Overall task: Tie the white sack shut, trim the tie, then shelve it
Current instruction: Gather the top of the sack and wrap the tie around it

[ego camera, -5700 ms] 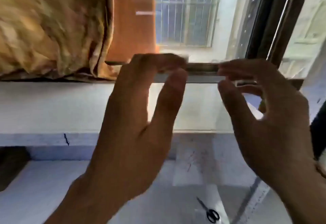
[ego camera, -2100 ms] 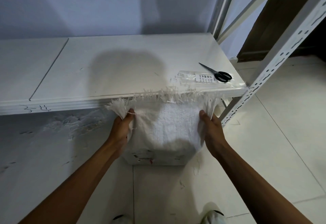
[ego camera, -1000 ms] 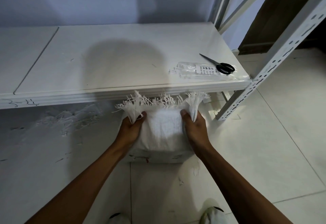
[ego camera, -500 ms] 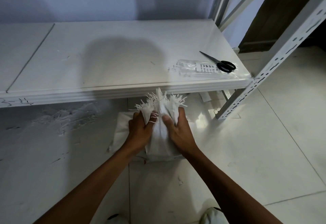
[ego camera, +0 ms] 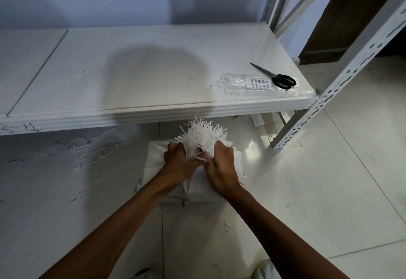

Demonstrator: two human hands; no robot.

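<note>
Drawn tighter since half a second ago: both fists now pressed nearly knuckle to knuckle, the neck between them squeezed narrower. Left hand (ego camera: 179, 161) curled shut on the gathered mouth of the white sack (ego camera: 193, 187) from one side, right hand (ego camera: 220, 165) curled shut on it from the other — fingers wrapped fully round the bunched cloth, thumbs meeting at the middle. Frayed fringe (ego camera: 203, 135) bursting up above the fists in a loose tuft. Sack itself resting on the pale tiled floor (ego camera: 307, 191), just in front of and partly under the front edge of the white shelf (ego camera: 131, 81). Up on that shelf, well to the right, black scissors (ego camera: 279, 78) lying flat, handles on a clear packet (ego camera: 241, 84) with a printed label. Perforated upright post (ego camera: 342, 76) rising at the shelf's right corner. Loose white strands scattered on the floor at the left — too fine to tell more.
</note>
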